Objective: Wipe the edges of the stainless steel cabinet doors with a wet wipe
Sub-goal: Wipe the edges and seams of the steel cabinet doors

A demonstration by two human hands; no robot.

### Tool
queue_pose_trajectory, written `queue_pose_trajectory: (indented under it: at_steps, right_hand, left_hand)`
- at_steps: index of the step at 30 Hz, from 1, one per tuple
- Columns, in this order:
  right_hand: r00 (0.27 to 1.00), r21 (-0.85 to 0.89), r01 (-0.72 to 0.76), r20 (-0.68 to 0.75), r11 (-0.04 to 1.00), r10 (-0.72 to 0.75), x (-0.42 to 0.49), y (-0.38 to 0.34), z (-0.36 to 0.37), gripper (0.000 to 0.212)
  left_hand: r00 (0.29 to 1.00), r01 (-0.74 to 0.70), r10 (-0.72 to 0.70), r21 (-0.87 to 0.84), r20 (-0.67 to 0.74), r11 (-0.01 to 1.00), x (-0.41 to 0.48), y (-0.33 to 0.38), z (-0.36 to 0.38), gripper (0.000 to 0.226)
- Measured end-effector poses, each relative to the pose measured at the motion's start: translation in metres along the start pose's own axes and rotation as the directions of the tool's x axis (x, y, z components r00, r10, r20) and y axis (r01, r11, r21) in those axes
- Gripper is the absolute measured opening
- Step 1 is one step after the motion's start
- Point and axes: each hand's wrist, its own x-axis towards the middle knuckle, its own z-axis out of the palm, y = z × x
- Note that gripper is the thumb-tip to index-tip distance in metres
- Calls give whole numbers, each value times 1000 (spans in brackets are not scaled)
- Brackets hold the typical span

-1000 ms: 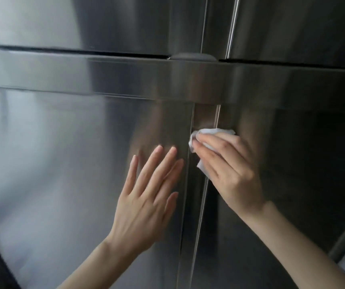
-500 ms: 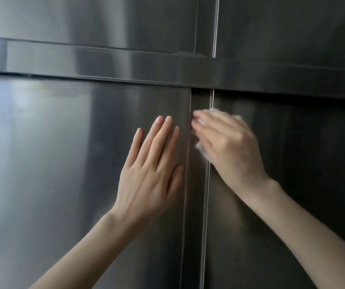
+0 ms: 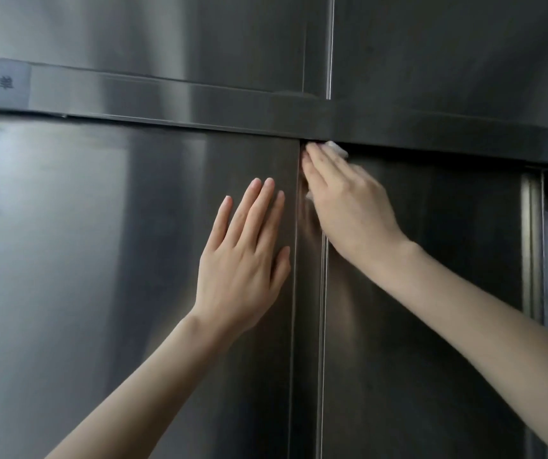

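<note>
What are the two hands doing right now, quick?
Left hand: open, flat on the left stainless steel cabinet door.
Right hand: open, straight fingers pressing the crumpled white wet wipe onto the door edge.

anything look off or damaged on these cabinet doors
Nothing stands out. The left door and right door look undented, with straight seams; the right hand presses the wipe at the gap's top.
</note>
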Motion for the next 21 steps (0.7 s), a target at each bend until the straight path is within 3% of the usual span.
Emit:
queue_pose_trajectory:
  at_steps: [6,10,16,19,21]
  right_hand:
    - [999,77,-24,29,997,22,-25,-16,-11,36]
    - [998,-27,-45,-33,999,44,3,-4,-3,33]
    - [998,-52,-29,48,998,32,-28,-9,-5,43]
    - [1000,-46,-20,-9,999,19,-16,-5,-5,44]
    - [995,-5,-2,-95,1000,2,-11,1,-5,33]
  left_hand:
    - [1000,-15,15,-3,-27,1000,0,-4,0,57]
    - [999,-38,38,-14,-23,999,-1,-10,0,56]
    - [999,-47,47,-1,-19,999,-2,-11,2,57]
    - [999,-47,47,-13,-22,999,-2,-10,2,57]
    - [999,-43,42,-12,-28,999,-2,-10,2,57]
